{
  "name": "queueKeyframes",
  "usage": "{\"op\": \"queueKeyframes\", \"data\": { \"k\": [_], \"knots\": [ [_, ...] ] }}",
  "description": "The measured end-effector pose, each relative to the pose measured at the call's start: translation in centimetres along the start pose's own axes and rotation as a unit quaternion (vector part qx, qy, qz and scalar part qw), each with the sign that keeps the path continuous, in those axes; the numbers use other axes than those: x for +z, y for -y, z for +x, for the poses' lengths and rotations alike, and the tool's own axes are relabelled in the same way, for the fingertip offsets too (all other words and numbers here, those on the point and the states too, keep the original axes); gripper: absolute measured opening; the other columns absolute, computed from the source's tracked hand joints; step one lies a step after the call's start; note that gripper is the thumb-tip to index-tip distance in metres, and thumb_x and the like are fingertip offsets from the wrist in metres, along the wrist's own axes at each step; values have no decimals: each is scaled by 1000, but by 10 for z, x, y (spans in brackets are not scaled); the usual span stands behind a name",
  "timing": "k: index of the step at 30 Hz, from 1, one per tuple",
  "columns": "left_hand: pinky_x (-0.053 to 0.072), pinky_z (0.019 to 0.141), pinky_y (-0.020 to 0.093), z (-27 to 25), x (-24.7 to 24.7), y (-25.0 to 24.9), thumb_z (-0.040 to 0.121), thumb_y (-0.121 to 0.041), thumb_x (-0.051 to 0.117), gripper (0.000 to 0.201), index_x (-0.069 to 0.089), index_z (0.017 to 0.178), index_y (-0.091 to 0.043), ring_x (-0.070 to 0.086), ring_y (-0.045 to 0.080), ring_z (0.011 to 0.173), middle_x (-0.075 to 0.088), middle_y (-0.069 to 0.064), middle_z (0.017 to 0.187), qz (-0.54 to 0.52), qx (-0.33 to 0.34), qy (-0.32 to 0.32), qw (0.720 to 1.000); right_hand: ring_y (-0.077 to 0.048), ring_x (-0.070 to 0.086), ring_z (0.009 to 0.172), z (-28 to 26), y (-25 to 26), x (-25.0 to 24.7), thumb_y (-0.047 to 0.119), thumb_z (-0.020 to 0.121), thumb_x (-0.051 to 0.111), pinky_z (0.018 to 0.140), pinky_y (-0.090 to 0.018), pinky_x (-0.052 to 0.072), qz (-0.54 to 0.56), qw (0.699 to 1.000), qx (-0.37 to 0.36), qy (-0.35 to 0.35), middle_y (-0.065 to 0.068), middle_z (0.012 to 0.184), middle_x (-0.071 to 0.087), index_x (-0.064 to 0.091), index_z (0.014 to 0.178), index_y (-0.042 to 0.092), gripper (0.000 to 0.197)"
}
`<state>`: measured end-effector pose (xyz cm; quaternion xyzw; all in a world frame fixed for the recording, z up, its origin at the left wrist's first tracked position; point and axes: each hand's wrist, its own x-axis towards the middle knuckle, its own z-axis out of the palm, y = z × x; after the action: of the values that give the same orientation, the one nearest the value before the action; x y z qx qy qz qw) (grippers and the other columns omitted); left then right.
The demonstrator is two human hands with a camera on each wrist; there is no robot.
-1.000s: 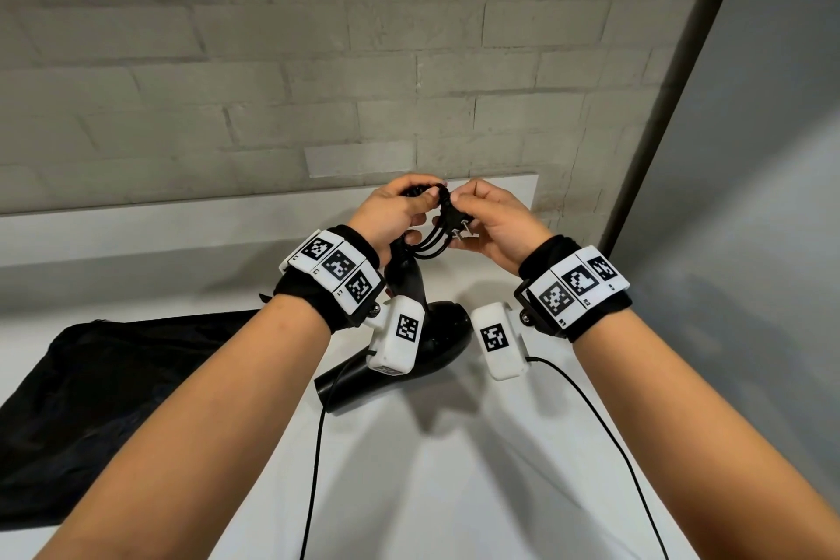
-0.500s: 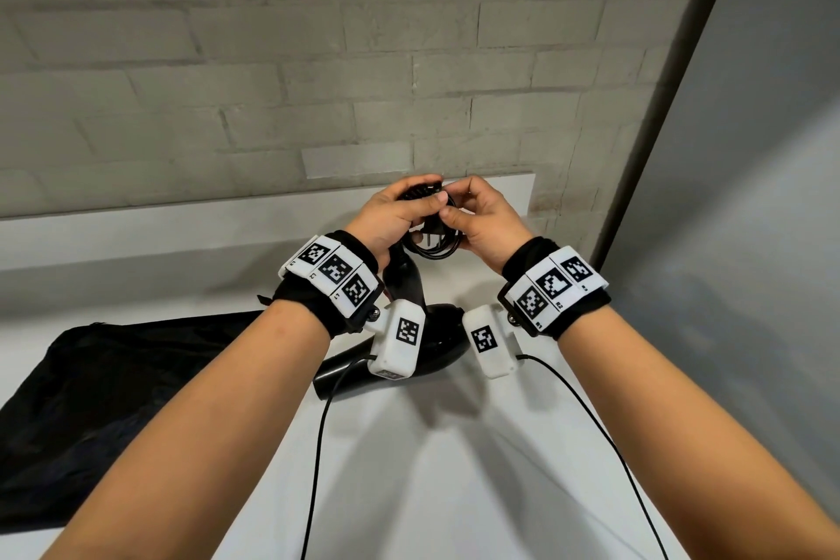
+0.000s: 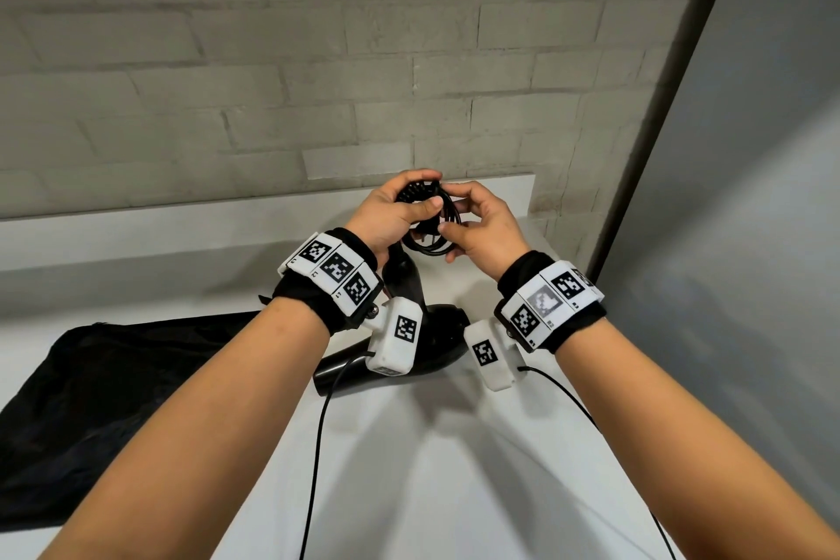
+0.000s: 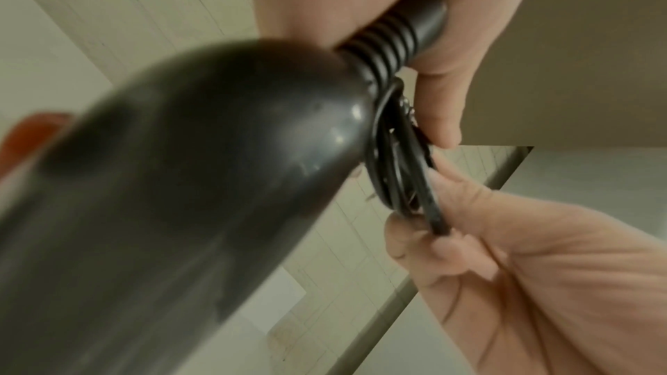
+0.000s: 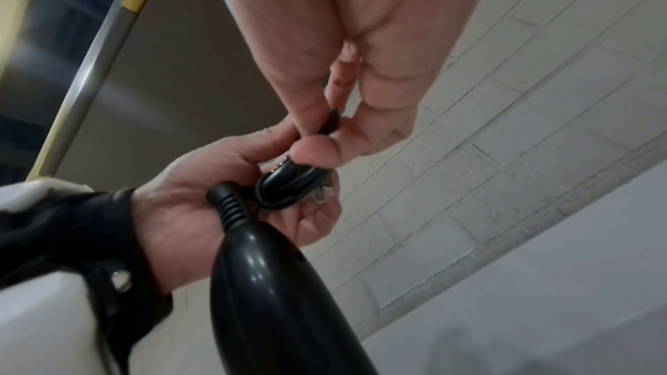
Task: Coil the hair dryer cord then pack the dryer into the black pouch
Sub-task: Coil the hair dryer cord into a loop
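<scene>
The black hair dryer (image 3: 438, 332) hangs over the white table with its handle (image 3: 402, 275) pointing up. My left hand (image 3: 411, 200) grips the ribbed handle end (image 4: 391, 47) and, with its thumb, holds the small cord coil (image 3: 432, 239) against it. My right hand (image 3: 454, 211) pinches the cord loops (image 4: 415, 181) from the right; the plug (image 5: 292, 183) sits in the bundle under the left thumb. The black pouch (image 3: 91, 400) lies flat on the table at the left, and its opening cannot be made out.
A raised white ledge (image 3: 182, 232) runs along the brick wall (image 3: 318, 59) behind the hands. A grey panel (image 3: 750, 196) closes off the right side. Thin black wrist-camera cables (image 3: 316, 468) hang down over the table (image 3: 432, 468).
The right hand has brought the plug from beside the coil in against it. Both hands have closed together on the bundle and the loops have tightened.
</scene>
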<state>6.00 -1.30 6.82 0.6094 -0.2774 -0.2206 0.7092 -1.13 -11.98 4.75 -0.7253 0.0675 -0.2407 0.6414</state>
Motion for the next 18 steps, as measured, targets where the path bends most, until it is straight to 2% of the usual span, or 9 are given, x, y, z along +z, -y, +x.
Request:
{"op": "queueKeyframes", "data": {
  "k": [4, 6, 8, 11, 13, 15, 18],
  "knots": [
    [53, 54, 16, 0, 2, 0, 80, 3, 64, 30, 59, 88, -26, 63, 3, 57, 60, -1, 83, 4, 5, -35, 999, -16, 59, 68, 0, 4, 0, -9, 82, 53, 43, -18, 52, 29, 999, 5, -14, -4, 95, 51, 49, 119, 5, 40],
    [51, 52, 16, 2, 1, 0, 79, 0, 66, 28, 59, 87, -26, 61, 7, 63, 60, -2, 85, -1, 1, -54, 999, -13, 58, 72, -2, 4, -3, -5, 84, 54, 51, -23, 54, 55, 998, 17, -11, 0, 95, 51, 48, 120, 9, 40],
    [50, 50, 16, 2, 1, 1, 80, -3, 66, 25, 60, 87, -26, 61, 6, 60, 61, -2, 84, -2, -4, -65, 998, -11, 55, 75, -4, -2, -8, -2, 84, 55, 61, -29, 53, 61, 998, 34, 3, 2, 97, 49, 43, 125, 12, 45],
    [45, 43, 13, 4, 3, 0, 84, -3, 61, 20, 60, 84, -24, 57, 0, 43, 59, -1, 75, -15, -9, -78, 997, -16, 50, 86, -11, -20, -17, 3, 78, 64, 72, -28, 46, -54, 993, 63, 86, -2, 114, 47, 35, 132, 16, 62],
    [41, 39, 12, 5, 4, -1, 88, -5, 54, 20, 60, 82, -22, 53, 0, 39, 56, -1, 70, -20, -13, -89, 996, -19, 46, 104, -18, -34, -20, 8, 73, 71, 80, -25, 44, -165, 968, 99, 162, -1, 121, 45, 36, 132, 20, 69],
    [41, 39, 12, 4, 5, -2, 91, -7, 49, 21, 60, 81, -22, 55, -1, 41, 57, -1, 72, -23, -13, -92, 995, -19, 41, 116, -24, -48, -18, 10, 70, 74, 89, -27, 39, -250, 932, 136, 225, -1, 126, 43, 36, 133, 24, 75],
    [41, 40, 12, 2, 4, -3, 93, -11, 44, 23, 60, 83, -23, 56, 4, 53, 58, -1, 77, -30, -19, -92, 995, -22, 41, 124, -26, -62, -7, 14, 65, 77, 101, -29, 38, -354, 878, 154, 283, -6, 134, 42, 34, 135, 24, 82]
  ]
}}
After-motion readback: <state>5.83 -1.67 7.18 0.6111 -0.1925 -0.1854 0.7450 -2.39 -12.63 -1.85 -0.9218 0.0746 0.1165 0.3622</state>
